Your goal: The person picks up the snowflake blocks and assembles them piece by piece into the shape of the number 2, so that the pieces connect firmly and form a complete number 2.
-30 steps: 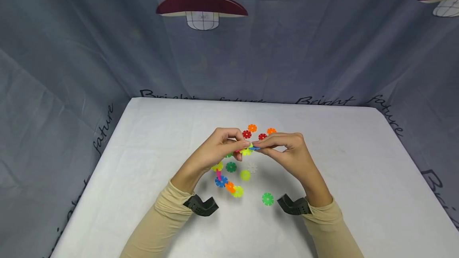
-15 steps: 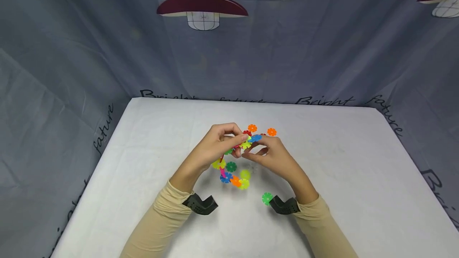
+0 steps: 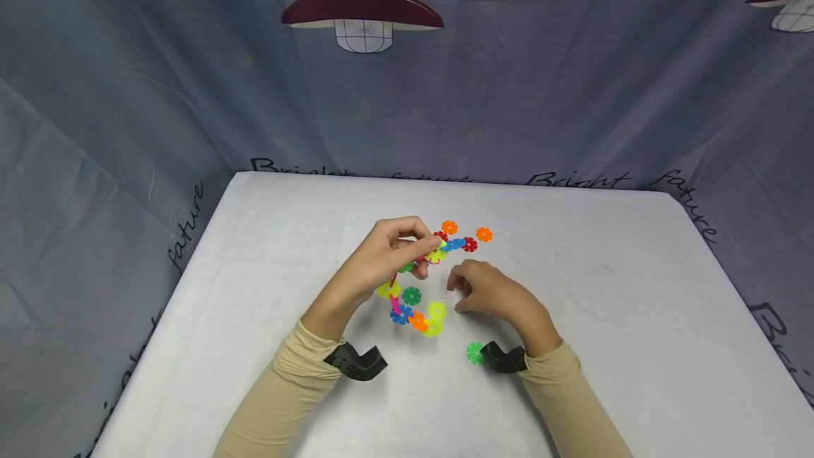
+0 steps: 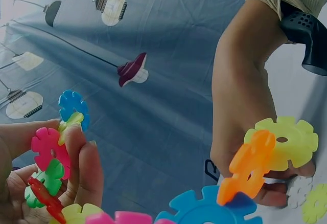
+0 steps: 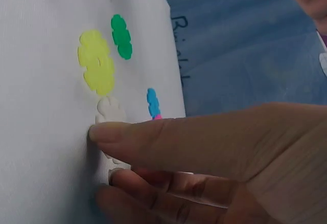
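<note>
Hands moved apart, white tabletop, lamp-printed curtain

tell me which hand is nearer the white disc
Right. The right hand is down at the white disc, partly covering it. The left hand is farther off, raised to the disc's left, holding the linked chain.

Pinching w/ L hand, pinching w/ R hand, lower & to L's rt, w/ forearms angled inward
</note>
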Action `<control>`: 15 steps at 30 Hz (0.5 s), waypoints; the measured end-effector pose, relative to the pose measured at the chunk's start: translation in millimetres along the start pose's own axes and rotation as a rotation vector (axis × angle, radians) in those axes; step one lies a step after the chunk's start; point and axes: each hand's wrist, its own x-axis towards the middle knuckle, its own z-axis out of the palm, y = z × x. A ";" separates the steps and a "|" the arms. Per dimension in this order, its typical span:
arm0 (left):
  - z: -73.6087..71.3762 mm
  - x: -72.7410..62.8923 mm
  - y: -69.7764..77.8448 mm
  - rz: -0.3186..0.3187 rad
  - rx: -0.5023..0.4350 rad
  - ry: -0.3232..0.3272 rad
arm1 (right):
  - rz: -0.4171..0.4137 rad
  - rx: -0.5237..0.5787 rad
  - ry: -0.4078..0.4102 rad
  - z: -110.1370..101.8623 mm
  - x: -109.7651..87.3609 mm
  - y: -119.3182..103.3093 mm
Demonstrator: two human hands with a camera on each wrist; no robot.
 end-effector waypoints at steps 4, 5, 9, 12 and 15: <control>0.5 0.4 -0.7 0.010 -0.009 -0.009 | 0.009 0.017 0.004 -0.6 0.8 2.6; 0.6 0.4 -0.8 0.012 -0.010 -0.010 | 0.001 0.024 0.006 -0.9 0.8 3.0; 0.6 0.7 -1.6 0.017 -0.010 -0.017 | -0.084 0.072 0.048 -4.0 -0.8 3.9; 0.3 0.5 -1.2 0.017 -0.003 -0.014 | -0.153 0.200 0.145 -10.5 -4.8 0.7; 0.4 0.6 -0.4 0.020 -0.008 -0.016 | -0.212 0.435 0.258 -19.6 -11.9 -4.8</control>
